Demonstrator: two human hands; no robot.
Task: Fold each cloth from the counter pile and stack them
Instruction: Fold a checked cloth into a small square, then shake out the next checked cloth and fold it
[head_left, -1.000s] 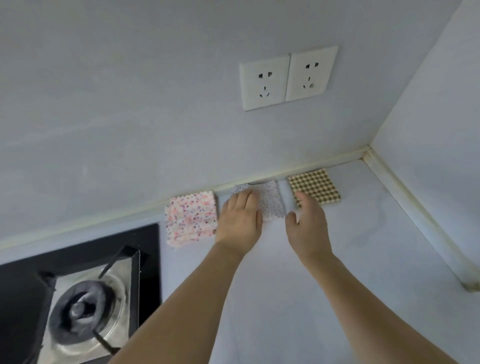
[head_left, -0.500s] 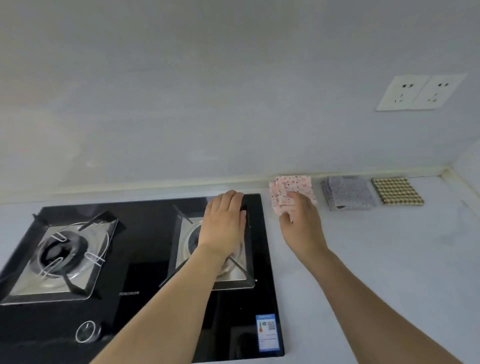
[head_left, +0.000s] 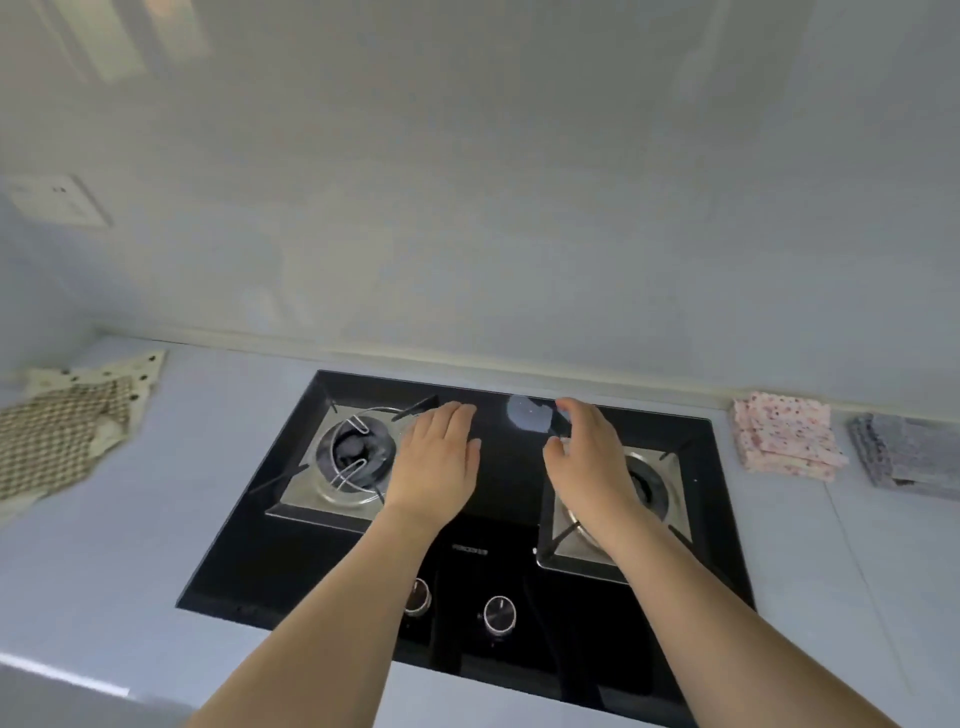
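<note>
While both hands hover over the gas hob (head_left: 509, 499), nothing's held.
Left hand (head_left: 436, 457) fingers together, right hand (head_left: 587, 457) loosely curled, I think; unfolded cloth pile (head_left: 62, 436) far left.

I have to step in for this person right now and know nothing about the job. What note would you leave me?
Left hand: open, holds nothing, over the stove.
Right hand: open, fingers loosely curled, also empty over the stove.
Done: pink floral cloth and grey cloth lie folded side by side on the counter, right of the stove.
Left: the unfolded pile at far left, a checked cloth on top of a dotted cloth. Fold each one, then stack them all.
</note>
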